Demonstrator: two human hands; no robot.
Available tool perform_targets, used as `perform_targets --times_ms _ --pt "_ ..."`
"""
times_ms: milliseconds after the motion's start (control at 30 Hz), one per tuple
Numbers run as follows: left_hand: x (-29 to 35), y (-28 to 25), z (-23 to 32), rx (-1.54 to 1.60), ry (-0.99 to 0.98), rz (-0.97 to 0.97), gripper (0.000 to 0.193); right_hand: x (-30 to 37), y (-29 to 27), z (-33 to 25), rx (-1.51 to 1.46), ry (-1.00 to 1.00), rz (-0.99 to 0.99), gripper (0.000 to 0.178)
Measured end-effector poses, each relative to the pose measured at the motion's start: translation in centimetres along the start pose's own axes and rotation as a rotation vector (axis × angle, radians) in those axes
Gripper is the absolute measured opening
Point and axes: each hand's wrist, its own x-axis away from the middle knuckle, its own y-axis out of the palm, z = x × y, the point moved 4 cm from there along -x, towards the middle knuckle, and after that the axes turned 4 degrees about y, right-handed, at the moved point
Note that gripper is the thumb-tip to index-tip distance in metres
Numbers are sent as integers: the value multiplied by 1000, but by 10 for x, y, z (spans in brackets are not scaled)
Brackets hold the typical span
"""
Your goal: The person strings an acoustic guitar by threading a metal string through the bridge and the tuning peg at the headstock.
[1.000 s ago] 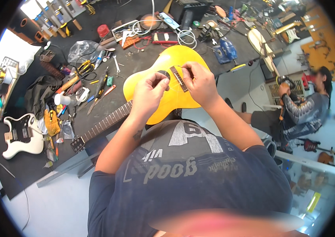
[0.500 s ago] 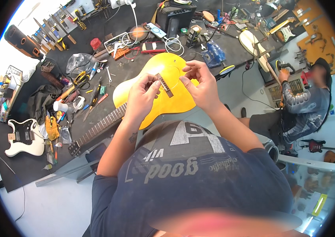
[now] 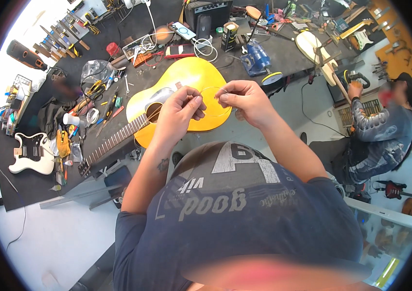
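Left hand (image 3: 181,109) has gone from beside the bridge to in front of it since the last frame; right hand (image 3: 247,103), loosely open then, now has thumb and fingers closed. Camera tilted a bit too, so the whole scene sits differently.

Hands: both pinching a thin, pale, looped string (image 3: 211,88), one at each side of a small gap. Left thumb pressed to index, other fingers curled; exact contact too fine to tell. Right pinch is near the guitar's tail end. A slack curve of string hangs below, over the yellow top.

Yellow acoustic guitar (image 3: 194,70) lies face up under the hands, body overlapping the near edge of the black worktop (image 3: 143,87). Bridge mostly hidden by the left hand, one brown end (image 3: 178,85) showing. Round soundhole (image 3: 154,111) just left of that hand. Dark fretted neck (image 3: 118,138) runs lower left to the headstock.

Beyond the guitar: blue motor unit (image 3: 258,59) with a yellow-rimmed disc, black carton, white coiled cable (image 3: 205,47), red-and-black box (image 3: 179,51).

Left side: steel wrench (image 3: 127,83), clear plastic bag, white cup (image 3: 70,119), yellow glove (image 3: 63,144), white electric guitar body with black pickguard (image 3: 32,153).

Far right: co-worker in a grey printed long-sleeved top (image 3: 380,128), one hand by a round-headed tool, near a cream guitar body (image 3: 308,46).
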Motion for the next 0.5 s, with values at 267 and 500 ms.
perform_targets --times_ms 267,500 --pt "15 28 -12 52 40 -1 6 31 -12 21 -784 257 -499 19" --pt "25 43 5 -262 101 -138 4 40 -23 17 -758 217 -430 19"
